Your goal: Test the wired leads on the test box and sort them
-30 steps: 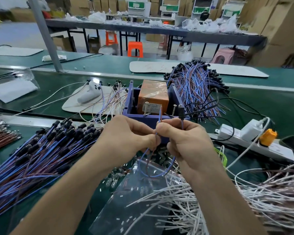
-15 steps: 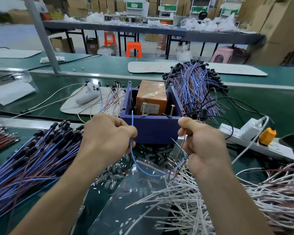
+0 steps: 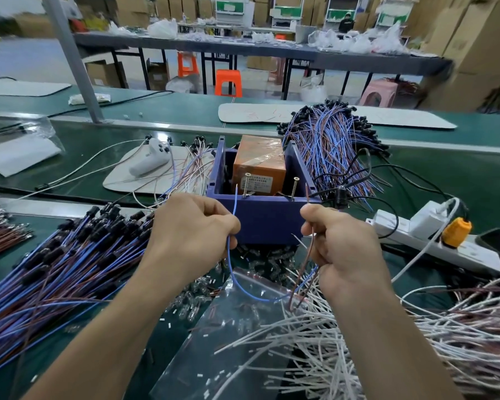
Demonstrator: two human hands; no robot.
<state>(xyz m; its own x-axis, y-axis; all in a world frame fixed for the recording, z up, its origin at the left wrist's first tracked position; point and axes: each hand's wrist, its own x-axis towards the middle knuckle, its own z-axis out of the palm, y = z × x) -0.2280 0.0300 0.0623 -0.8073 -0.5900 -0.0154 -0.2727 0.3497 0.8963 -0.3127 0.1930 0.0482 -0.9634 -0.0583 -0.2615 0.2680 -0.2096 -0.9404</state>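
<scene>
Here we are holding one lead [image 3: 254,297] by its two wires in front of the box [image 3: 266,223], which is standing mid-bench, back from the near edge. Our left grip [image 3: 191,233] is pinching the blue wire [image 3: 234,206] between thumb and forefinger. Its bare tip is pointing up just left of the left screw [image 3: 246,184], and we cannot tell whether it is touching. Our right grip [image 3: 344,249] is curling round the brown wire [image 3: 300,269], whose tip is rising just right of the right screw [image 3: 294,187], seemingly apart from it. Both screws are standing upright inside the box, in front of an orange block [image 3: 260,163]. Below our hands the two wires are hanging in one loop over a clear bag [image 3: 237,336] at the near edge. A pile of blue and brown leads [image 3: 55,269] is lying toward the left edge, and another pile [image 3: 335,145] is lying behind the box toward the far edge. White wires [image 3: 315,350] are spreading over the near right corner, and a power strip [image 3: 401,235] is lying to the right of the box.
</scene>
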